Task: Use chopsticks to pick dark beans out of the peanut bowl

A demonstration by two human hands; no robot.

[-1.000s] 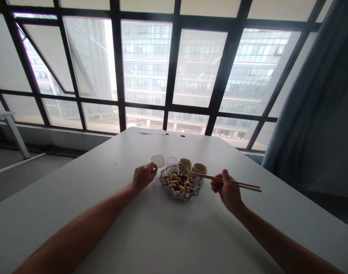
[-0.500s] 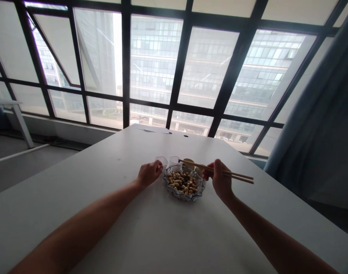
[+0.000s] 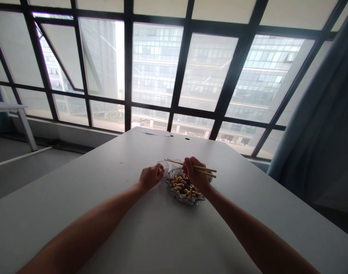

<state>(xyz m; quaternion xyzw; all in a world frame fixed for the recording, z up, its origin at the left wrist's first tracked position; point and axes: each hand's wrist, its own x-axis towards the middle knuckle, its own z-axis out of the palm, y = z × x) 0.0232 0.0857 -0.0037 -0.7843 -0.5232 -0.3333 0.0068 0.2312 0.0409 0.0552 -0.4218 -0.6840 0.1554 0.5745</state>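
Note:
A glass bowl [image 3: 188,199] full of peanuts [image 3: 181,185] sits in the middle of the white table [image 3: 151,236]. My right hand [image 3: 194,174] hovers over the bowl, closed on a pair of wooden chopsticks [image 3: 179,164] whose tips point left. My left hand [image 3: 150,176] rests on the table just left of the bowl, fingers curled at the edge of a small clear plastic cup [image 3: 164,164]. A second clear cup behind the bowl is mostly hidden by my right hand.
A small cup [image 3: 210,177] peeks out to the right of my right hand. Papers [image 3: 152,131] lie at the table's far edge before a large window. A blue curtain [image 3: 319,125] hangs at the right, and a white desk [image 3: 8,108] stands at the far left.
My right hand has swung left with the chopsticks, from right of the bowl to over it, covering the cups behind. My left hand has lowered the clear cup to the table.

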